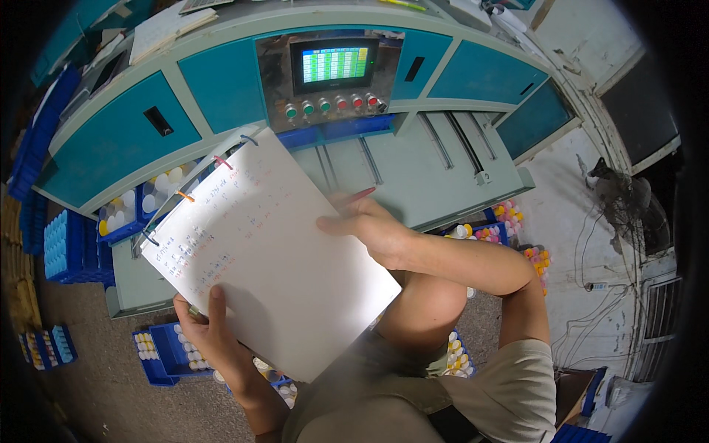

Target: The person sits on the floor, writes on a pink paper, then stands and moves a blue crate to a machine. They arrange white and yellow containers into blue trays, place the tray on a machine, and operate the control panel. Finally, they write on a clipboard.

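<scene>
A ring-bound notebook (288, 266) lies tilted before me, its page partly covered with handwritten blue and red figures. Coloured binding rings run along its upper left edge. My left hand (207, 326) grips the lower left edge, thumb on top of the page and fingers underneath. In my right hand (371, 227) is a red pen (361, 194), which points up and to the right. The thumb of that hand rests over the page's right side, and some of its fingers are blurred.
A machine with teal panels (221, 88), a lit screen (335, 65) and several push buttons (324, 105) stands ahead. Its grey bed (443, 188) carries metal rails. Blue bins (119, 219) hold capped containers. More blue crates (171, 354) sit on the floor. A fan (626, 205) and loose cables are at right.
</scene>
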A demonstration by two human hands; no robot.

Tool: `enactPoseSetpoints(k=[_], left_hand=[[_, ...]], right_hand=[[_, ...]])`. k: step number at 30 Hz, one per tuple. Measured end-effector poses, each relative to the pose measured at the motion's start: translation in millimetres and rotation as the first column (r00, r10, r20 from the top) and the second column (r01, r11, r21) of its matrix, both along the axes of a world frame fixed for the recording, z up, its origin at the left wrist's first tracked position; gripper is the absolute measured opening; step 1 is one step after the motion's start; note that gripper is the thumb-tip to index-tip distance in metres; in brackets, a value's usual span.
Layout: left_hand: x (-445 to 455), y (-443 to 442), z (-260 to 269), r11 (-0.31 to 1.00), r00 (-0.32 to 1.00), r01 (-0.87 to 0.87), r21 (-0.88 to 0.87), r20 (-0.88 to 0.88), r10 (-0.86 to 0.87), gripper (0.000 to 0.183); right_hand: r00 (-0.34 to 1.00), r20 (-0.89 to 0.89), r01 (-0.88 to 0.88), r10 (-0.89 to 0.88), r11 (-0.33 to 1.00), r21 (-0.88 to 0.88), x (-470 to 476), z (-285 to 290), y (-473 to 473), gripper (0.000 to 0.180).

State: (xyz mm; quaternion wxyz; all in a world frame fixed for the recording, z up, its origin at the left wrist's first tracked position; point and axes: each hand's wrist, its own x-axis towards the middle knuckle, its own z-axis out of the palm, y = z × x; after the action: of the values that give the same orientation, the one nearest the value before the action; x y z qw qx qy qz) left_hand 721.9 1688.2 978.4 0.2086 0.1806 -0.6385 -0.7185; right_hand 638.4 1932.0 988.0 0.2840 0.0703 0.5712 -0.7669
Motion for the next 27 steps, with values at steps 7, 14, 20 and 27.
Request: enactPoseSetpoints(k=[7,14,20,27], left_hand=[[-0.3,-0.8,-2.1,1.000,1.000,0.006,-0.011,-0.010,-0.006,0.030],[1.2,-2.3,-4.6,0.999,1.000,-0.005,-0.044,-0.007,0.005,0.034],[0.7,-2.3,-5.4,0.998,1.000,-0.009,-0.061,-0.004,0.009,0.033],[0.9,0.0,-6.5,0.998,1.000,-0.008,-0.064,-0.004,0.007,0.032]], right_hand=[[1.000,-0.020,0.003,-0.003,1.000,0.007,1.1,0.9,-1.2,0.041],[1.000,-0.004,-0.004,0.004,1.000,0.023,1.7,0.6,-1.9,0.042],[1.000,0.003,-0.009,0.009,1.000,0.020,0.8,-2.7,-0.5,0.043],[1.000,0.011,-0.004,0.004,1.000,0.013,1.6,-4.2,2.7,0.043]])
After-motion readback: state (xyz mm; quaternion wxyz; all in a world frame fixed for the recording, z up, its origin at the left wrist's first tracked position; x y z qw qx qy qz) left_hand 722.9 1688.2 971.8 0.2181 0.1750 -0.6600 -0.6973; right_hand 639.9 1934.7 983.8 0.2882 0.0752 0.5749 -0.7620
